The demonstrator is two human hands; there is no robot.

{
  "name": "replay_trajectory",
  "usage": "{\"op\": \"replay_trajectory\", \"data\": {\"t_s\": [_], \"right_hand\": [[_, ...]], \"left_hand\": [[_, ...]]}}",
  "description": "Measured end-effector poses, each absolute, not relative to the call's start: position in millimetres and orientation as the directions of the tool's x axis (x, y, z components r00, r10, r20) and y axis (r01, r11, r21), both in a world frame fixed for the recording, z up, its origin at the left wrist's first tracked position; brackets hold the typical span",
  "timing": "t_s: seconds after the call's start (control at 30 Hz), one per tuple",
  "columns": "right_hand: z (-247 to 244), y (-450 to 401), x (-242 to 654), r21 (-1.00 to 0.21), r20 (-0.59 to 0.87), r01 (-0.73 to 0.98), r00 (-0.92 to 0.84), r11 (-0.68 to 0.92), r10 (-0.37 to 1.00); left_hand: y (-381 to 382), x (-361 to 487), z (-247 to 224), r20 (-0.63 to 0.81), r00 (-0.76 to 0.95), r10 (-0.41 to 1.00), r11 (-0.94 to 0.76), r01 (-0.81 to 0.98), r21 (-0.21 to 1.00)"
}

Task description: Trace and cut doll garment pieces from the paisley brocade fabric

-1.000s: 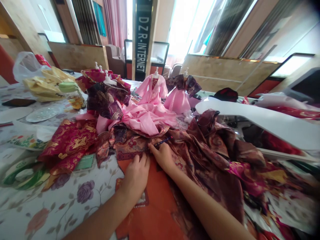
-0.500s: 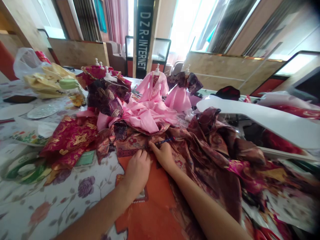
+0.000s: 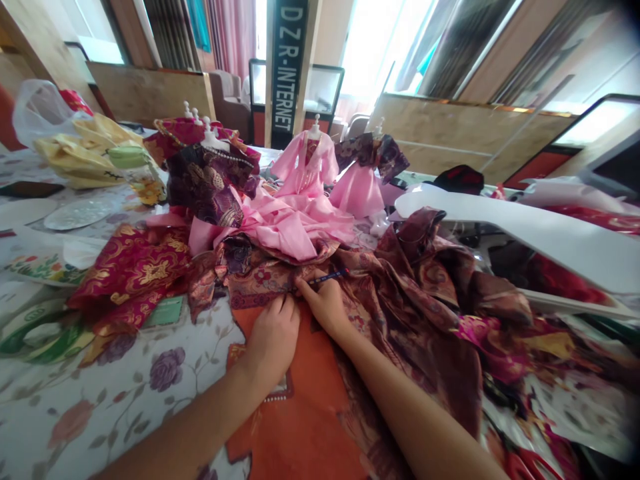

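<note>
My right hand (image 3: 326, 308) holds a slim dark-blue pen (image 3: 334, 274) with light marks and a red end, pointing left over brown patterned fabric (image 3: 415, 333). Close beside it, my left hand (image 3: 275, 330) has its fingers curled together at the top of an orange cloth piece (image 3: 313, 420), seemingly pinching the fabric edge; its fingertips are partly hidden. This orange piece lies over the brown fabric and has a cut outline and a row of small white beads near my left wrist. A patterned border strip runs above both hands.
Small dress forms wear a pink gown (image 3: 307, 163) and a purple top (image 3: 200, 177). Magenta-gold brocade (image 3: 145, 273), a green tape roll (image 3: 43, 333) and a lidded jar (image 3: 137, 173) sit left. Red-handled scissors (image 3: 525, 463) lie front right, below a white tray (image 3: 565, 307) on the flowered cloth.
The view has shifted slightly, so the table things sit a little higher and further left. Both hands stay at the same spot on the fabric, the pen still in my right.
</note>
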State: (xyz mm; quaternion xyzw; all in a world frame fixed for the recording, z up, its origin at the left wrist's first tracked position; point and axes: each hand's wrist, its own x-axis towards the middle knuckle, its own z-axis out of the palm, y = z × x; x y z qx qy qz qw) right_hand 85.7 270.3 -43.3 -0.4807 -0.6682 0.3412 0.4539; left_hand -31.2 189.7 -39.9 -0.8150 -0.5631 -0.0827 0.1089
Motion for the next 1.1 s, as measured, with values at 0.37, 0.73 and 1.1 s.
{"op": "replay_trajectory", "data": {"t_s": [0.37,0.73,1.1], "right_hand": [[-39.7,265.3,83.9,-0.832,0.336,0.443,-0.077,0.334,0.939],[-39.1,264.4,86.1,-0.800,0.345,0.522,-0.006,0.297,0.939],[-37.4,263.2,85.6,-0.779,0.345,0.548,-0.032,0.306,0.938]], "left_hand": [[189.2,-30.7,-38.2,0.256,0.326,0.910,-0.324,0.945,-0.049],[189.1,-30.3,-36.7,0.267,0.338,0.902,-0.338,0.940,-0.049],[188.4,-30.4,-35.8,0.294,0.325,0.899,-0.335,0.942,-0.018]]}}
